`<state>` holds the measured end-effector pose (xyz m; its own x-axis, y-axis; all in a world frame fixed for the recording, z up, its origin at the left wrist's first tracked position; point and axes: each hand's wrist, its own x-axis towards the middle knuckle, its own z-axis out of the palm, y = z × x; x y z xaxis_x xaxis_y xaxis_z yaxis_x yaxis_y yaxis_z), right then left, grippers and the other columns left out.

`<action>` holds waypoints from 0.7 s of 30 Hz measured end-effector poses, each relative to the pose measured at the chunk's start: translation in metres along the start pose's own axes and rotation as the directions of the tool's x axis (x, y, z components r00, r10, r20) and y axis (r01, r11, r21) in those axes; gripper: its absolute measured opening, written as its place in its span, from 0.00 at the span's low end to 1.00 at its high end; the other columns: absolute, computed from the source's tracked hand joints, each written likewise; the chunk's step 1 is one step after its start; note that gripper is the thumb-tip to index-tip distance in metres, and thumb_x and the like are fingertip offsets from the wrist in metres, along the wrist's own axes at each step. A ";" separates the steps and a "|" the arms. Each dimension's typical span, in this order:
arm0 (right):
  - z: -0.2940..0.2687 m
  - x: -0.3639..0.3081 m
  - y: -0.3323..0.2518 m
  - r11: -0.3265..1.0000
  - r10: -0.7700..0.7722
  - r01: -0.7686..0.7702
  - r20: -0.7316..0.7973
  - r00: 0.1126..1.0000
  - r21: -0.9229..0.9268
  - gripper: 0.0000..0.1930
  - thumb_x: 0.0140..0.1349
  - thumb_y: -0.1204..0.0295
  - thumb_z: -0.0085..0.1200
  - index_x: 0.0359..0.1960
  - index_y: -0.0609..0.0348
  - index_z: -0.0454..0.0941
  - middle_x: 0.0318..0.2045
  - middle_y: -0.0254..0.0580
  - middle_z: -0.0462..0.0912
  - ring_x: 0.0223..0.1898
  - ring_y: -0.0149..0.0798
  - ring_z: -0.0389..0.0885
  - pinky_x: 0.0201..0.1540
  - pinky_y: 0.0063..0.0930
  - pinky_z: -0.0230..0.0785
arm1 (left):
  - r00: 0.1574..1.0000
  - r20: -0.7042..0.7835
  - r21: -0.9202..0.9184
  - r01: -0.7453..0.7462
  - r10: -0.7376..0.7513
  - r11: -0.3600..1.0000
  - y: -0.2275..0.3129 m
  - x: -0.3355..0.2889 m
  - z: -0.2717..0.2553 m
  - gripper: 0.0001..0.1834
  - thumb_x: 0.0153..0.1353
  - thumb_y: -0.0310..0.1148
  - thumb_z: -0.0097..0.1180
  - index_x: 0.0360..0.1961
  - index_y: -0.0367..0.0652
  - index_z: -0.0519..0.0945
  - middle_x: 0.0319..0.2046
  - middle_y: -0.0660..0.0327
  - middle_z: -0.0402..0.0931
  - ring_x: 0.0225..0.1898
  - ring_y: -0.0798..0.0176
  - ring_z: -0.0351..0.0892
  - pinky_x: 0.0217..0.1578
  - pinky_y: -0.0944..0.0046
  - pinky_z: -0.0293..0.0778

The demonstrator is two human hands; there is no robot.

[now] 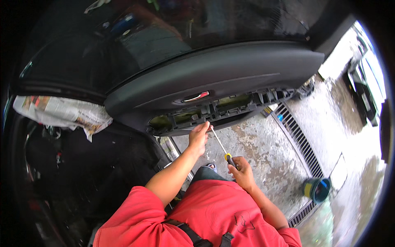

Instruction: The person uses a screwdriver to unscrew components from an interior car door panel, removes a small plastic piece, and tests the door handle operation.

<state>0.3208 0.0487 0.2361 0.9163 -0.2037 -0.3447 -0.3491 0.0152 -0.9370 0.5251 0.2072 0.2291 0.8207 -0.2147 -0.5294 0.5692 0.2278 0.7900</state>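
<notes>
Mottled concrete floor (263, 152) spreads from 3 to 5 o'clock, crossed by a slotted drain grate (303, 143), with a dark bucket (308, 189) at 4 o'clock, well apart from the work. Across 12 o'clock runs a vehicle's black door panel (238, 68), its chrome-edged inner handle (195, 97) near the middle and, just below that, a bare ribbed frame (212, 110) with gaps in it. Newspaper (63, 112) lies at 9 o'clock over a dark edge, presumably as a protective cover. At the centre, the left hand (198, 139) is raised to the frame's lower edge, thumb and fingers bent close together; whether they pinch a small part cannot be told. From between 4 and 5 o'clock the right hand (244, 172) wraps closely around the grip of a yellow-and-black screwdriver (228, 156), whose shaft points towards 11 o'clock and ends beside the left fingertips. Such an arrangement probably lets the left hand steady or guide the tip while the right, set well back on the grip, supplies control and turning force.
</notes>
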 end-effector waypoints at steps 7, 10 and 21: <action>0.037 0.023 0.028 0.950 0.030 -0.018 -0.034 0.999 0.313 0.16 0.68 0.75 0.59 0.54 0.65 0.71 0.43 0.44 0.82 0.34 0.32 0.84 0.29 0.26 0.76 | 0.909 -0.079 0.432 -0.338 0.409 0.836 0.001 0.036 0.038 0.12 0.67 0.34 0.65 0.41 0.33 0.86 0.34 0.59 0.86 0.36 0.69 0.82 0.43 0.69 0.75; 0.056 0.032 0.024 0.945 0.021 0.004 -0.072 0.997 0.327 0.16 0.69 0.72 0.58 0.55 0.62 0.72 0.39 0.43 0.82 0.32 0.30 0.83 0.29 0.26 0.75 | 0.806 0.052 0.687 -0.457 0.589 0.565 0.009 0.045 0.026 0.14 0.68 0.34 0.62 0.45 0.30 0.85 0.33 0.59 0.87 0.34 0.69 0.83 0.41 0.67 0.77; 0.048 0.045 0.038 0.922 -0.081 0.152 -0.207 0.975 0.356 0.17 0.69 0.68 0.60 0.54 0.66 0.77 0.30 0.43 0.83 0.27 0.31 0.81 0.34 0.30 0.73 | 0.768 0.495 0.867 -0.407 0.406 -0.289 0.034 0.022 0.034 0.32 0.56 0.34 0.56 0.64 0.41 0.76 0.32 0.53 0.86 0.38 0.45 0.85 0.45 0.46 0.78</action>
<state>0.3581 0.0870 0.1822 0.8809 -0.4028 -0.2487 -0.1126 0.3319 -0.9366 0.5611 0.1781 0.2552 0.8371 -0.5428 0.0676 -0.5405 -0.8018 0.2550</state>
